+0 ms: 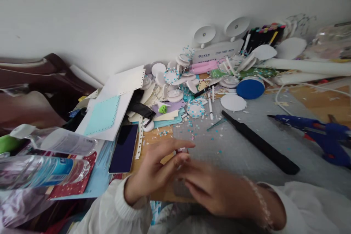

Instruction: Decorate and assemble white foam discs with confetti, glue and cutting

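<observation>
Near the front edge of the table, my left hand (161, 164) and my right hand (211, 186) meet at the fingertips. Between the left thumb and index finger shows a small pale and reddish thing (182, 150), too small to name; the left fingers are curled around it. My right hand is smeared by motion, and its fingertips touch the left thumb, so what they hold, if anything, is hidden. Behind the hands, small blue and white bits lie scattered on the grey mat (203, 146).
Right of the hands are a long black tool (260, 146) and a blue glue gun (315, 128). A phone (124, 148) and plastic bottles (44, 172) lie left. White discs (233, 102), a blue disc (250, 88), papers and a marker (210, 106) crowd the back.
</observation>
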A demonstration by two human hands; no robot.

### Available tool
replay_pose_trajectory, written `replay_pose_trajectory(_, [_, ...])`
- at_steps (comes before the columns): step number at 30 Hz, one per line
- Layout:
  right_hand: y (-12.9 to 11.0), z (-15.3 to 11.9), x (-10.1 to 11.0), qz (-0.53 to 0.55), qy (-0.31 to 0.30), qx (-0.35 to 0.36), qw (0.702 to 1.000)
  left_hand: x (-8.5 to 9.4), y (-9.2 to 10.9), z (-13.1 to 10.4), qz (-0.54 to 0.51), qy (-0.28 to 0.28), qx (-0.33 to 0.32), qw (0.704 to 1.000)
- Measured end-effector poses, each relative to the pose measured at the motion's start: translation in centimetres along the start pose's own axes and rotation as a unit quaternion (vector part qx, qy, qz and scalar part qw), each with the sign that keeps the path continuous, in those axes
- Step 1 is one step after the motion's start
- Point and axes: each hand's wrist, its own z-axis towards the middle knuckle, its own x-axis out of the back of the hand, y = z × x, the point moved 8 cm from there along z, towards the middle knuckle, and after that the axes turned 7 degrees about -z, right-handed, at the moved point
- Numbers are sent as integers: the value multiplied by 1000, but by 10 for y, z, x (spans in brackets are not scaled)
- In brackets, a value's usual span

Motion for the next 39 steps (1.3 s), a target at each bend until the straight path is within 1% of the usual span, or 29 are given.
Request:
replay_pose_trajectory(2, [9, -3, 19, 44, 32, -10, 998, -1, 1, 2, -5, 2, -10, 1000])
replay_pose_trajectory(4, [25, -7, 35, 85, 72, -59, 992, -2, 2, 6, -8, 14, -26, 1000])
replay_pose_trajectory(6, [39, -12, 44, 105, 101, -104, 984, -5, 0, 10, -11, 19, -29, 999])
replay_pose_trajectory(7, [43, -13, 47, 107, 116, -109, 981, -8, -3, 13, -15, 21, -23, 999])
replay_pose_trajectory(9, [46, -12, 52, 78, 139, -90, 983, -13, -12, 18, -30, 29, -8, 999])
replay_pose_trajectory(12, [49, -6, 57, -4, 157, -51, 986, -20, -26, 23, -53, 65, 9, 996])
replay_pose_trajectory(16, [66, -2, 62, -59, 187, -54, 979, -30, -47, 28, -51, 107, 42, 992])
replay_pose_trajectory(20, [78, -7, 63, -93, 215, -48, 971, -40, -63, 29, -69, 113, 62, 989])
replay_pose_trajectory(22, [82, -9, 60, -104, 211, -49, 971, -44, -69, 29, -91, 103, 70, 988])
replay_pose_trajectory(25, [85, -10, 54, -99, 187, -54, 976, -46, -75, 28, -105, 86, 74, 988])
replay_pose_trajectory(29, [83, -11, 48, -82, 163, -59, 982, -43, -71, 27, -113, 69, 53, 990])
replay_pose_trajectory(32, [78, -12, 48, -61, 155, -52, 985, -40, -67, 26, -131, 63, 42, 988])
replay_pose_trajectory(35, [72, -11, 46, -34, 132, -42, 990, -39, -67, 25, -165, 53, 52, 983])
replay_pose_trajectory(37, [67, -11, 44, -24, 109, -28, 993, -40, -68, 24, -194, 32, 64, 978])
replay_pose_trajectory(39, [64, -11, 43, -12, 102, -21, 995, -41, -68, 24, -225, 11, 72, 972])
